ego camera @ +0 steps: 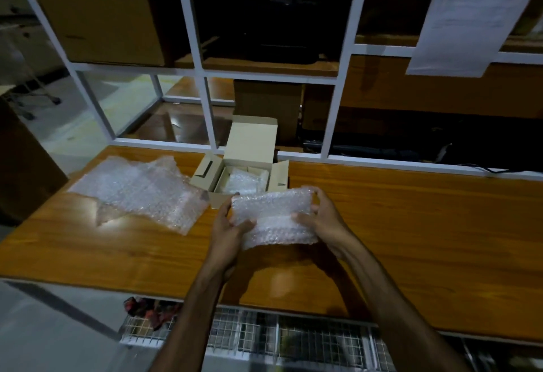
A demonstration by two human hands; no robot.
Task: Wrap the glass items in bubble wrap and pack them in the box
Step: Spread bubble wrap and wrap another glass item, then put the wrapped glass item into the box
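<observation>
A bubble-wrap bundle [274, 215] hangs just above the wooden table [411, 224], held between both hands. My left hand [227, 229] grips its left end with the thumb on top. My right hand [323, 219] grips its right end, fingers curled over the far edge. Whatever is inside the bundle is hidden by the wrap. Right behind it stands a small open cardboard box [249, 166] with its lid up. Inside the box lies one wrapped bundle [244, 182].
Loose sheets of bubble wrap [138, 192] lie on the table to the left of the box. A white-framed shelf unit [202, 98] with cartons rises behind the table. A wire basket [264, 339] hangs under the near table edge.
</observation>
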